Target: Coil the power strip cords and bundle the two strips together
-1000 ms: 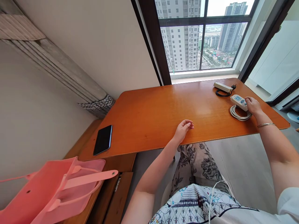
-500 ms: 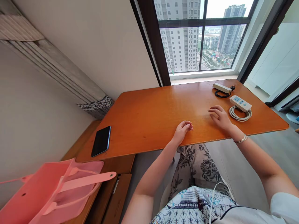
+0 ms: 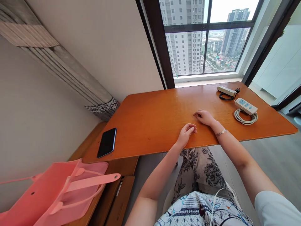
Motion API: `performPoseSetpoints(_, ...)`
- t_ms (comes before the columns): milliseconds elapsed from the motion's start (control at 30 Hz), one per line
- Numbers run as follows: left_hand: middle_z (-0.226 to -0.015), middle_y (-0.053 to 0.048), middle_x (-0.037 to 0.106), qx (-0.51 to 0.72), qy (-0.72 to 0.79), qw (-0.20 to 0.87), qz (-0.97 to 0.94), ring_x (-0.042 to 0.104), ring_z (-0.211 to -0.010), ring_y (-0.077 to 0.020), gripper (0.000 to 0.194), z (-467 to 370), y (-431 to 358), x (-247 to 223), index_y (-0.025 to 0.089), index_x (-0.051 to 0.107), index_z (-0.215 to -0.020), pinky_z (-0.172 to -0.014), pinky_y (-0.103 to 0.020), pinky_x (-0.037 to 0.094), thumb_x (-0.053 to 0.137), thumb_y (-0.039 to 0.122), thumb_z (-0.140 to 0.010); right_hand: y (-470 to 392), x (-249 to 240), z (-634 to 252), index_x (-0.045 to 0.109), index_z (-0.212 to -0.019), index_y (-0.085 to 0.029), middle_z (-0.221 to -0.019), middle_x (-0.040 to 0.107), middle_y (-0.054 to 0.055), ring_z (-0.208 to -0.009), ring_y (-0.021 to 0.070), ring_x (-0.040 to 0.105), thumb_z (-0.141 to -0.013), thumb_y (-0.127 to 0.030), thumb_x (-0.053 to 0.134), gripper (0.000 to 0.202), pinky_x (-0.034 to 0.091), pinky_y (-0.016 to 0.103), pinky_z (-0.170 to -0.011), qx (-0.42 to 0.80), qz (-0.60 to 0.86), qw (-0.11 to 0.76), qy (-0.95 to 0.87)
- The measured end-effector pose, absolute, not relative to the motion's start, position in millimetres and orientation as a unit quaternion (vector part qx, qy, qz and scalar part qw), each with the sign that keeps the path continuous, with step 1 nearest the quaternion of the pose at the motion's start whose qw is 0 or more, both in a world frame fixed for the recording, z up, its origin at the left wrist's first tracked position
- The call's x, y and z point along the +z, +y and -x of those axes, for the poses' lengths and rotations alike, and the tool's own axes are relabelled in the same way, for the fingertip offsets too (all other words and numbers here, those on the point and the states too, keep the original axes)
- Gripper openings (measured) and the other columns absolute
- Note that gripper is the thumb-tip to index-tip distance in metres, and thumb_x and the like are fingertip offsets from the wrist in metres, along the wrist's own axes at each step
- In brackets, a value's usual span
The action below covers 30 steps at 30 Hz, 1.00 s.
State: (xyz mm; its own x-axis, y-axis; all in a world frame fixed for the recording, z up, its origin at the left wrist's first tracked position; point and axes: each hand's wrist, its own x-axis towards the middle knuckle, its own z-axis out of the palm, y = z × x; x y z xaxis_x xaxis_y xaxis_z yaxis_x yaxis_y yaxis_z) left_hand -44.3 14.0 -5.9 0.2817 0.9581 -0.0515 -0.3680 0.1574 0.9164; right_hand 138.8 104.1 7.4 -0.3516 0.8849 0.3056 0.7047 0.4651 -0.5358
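Observation:
My left hand (image 3: 186, 135) rests at the table's near edge, its fingers curled in and the thumb against them. Nothing shows in it. A little farther in and to the right is my right hand (image 3: 204, 117), palm down over the wooden table (image 3: 152, 119). Its fingers point left, loosely bent, and hold nothing that I can see. The two hands are close together but apart. Right of them lies a white power strip (image 3: 246, 106) with its pale cord coiled beside it. Behind that sits a second power strip (image 3: 226, 91) with a black cord.
A dark tablet (image 3: 107, 142) lies at the table's left end. Below it, a pink bag (image 3: 77, 188) with straps stands on a lower wooden surface. A window (image 3: 207, 47) is beyond the far edge, and a curtain (image 3: 101, 105) hangs at the left.
My right hand has moved left, away from the coiled pale cord and towards my left hand, and its fingers are less spread. My left hand stays in place. The view has shifted slightly.

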Motion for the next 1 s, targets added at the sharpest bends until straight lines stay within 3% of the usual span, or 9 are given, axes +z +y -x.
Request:
performPoseSetpoints(267, -0.089, -0.005, 0.071, 0.402, 0.410, 0.704, -0.417, 0.066, -0.069, -0.0113, 0.016, 60.2, 50.5, 12.3, 0.016, 0.065, -0.092, -0.075, -0.029, 0.054, 0.071, 0.022, -0.078, 106.1, -0.2, -147.2, 0.078, -0.097, -0.020, -0.092, 0.078, 0.004, -0.079, 0.0148, 0.067, -0.092, -0.022, 0.062, 0.016, 0.049, 0.024, -0.074, 0.185, 0.519, 0.277, -0.787)
performPoseSetpoints(367, -0.093, -0.004, 0.070, 0.432, 0.461, 0.594, -0.498, 0.065, -0.069, -0.0109, 0.013, 75.1, 78.2, 21.1, 0.017, 0.064, -0.094, -0.074, -0.029, 0.054, 0.066, 0.021, -0.082, 107.5, -1.9, -147.0, 0.078, -0.097, -0.020, -0.091, 0.078, 0.004, -0.080, 0.0154, 0.068, -0.092, -0.023, 0.063, 0.017, 0.049, 0.024, -0.074, 0.187, 0.528, 0.275, -0.782)
performPoseSetpoints(500, -0.094, -0.005, 0.067, 0.484, 0.546, 0.329, -0.600, 0.058, -0.066, -0.0125, 0.012, 96.6, 103.9, 18.4, 0.018, 0.064, -0.093, -0.076, -0.033, 0.052, 0.060, 0.015, -0.083, 106.8, -1.0, -147.1, 0.079, -0.098, -0.020, -0.091, 0.078, 0.004, -0.081, 0.0155, 0.068, -0.092, -0.024, 0.063, 0.018, 0.050, 0.024, -0.077, 0.190, 0.533, 0.272, -0.778)
performPoseSetpoints(567, -0.093, -0.005, 0.066, 0.481, 0.569, 0.253, -0.617, 0.055, -0.066, -0.0136, 0.013, 105.4, 108.9, 11.9, 0.018, 0.064, -0.093, -0.078, -0.034, 0.051, 0.059, 0.013, -0.082, 105.8, 0.6, -147.0, 0.079, -0.097, -0.020, -0.091, 0.078, 0.004, -0.081, 0.0156, 0.069, -0.092, -0.024, 0.063, 0.018, 0.050, 0.025, -0.078, 0.190, 0.534, 0.269, -0.779)
performPoseSetpoints(1000, -0.088, -0.003, 0.065, 0.515, 0.541, 0.246, -0.617, 0.048, -0.058, -0.0107, 0.013, 113.2, 108.7, -3.7, 0.020, 0.065, -0.095, -0.064, -0.027, 0.046, 0.058, 0.019, -0.083, 100.1, 7.8, -146.2, 0.079, -0.097, -0.020, -0.094, 0.078, 0.005, -0.084, 0.0171, 0.069, -0.091, -0.025, 0.064, 0.017, 0.050, 0.026, -0.079, 0.180, 0.536, 0.252, -0.785)
